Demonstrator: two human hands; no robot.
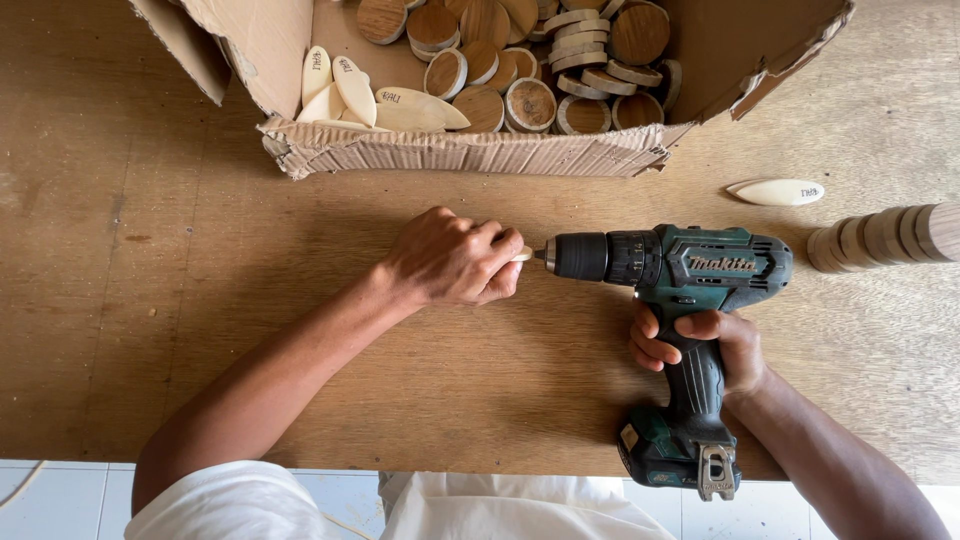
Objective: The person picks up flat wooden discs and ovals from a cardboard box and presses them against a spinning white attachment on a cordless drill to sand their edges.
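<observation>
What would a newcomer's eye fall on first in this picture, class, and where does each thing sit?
First, the teal cordless drill lying mid-bench, gripped by the right hand, its tip meeting a pale piece pinched in the left hand. Behind, a torn cardboard box holds wooden discs and pale ovals.

I am curling my left hand (pixel 452 262) into a closed fist, knuckles facing up, its forearm running back toward the near left. My right hand (pixel 700 345) is wrapping shut in a grip, its forearm stretching toward the near right corner.
</observation>
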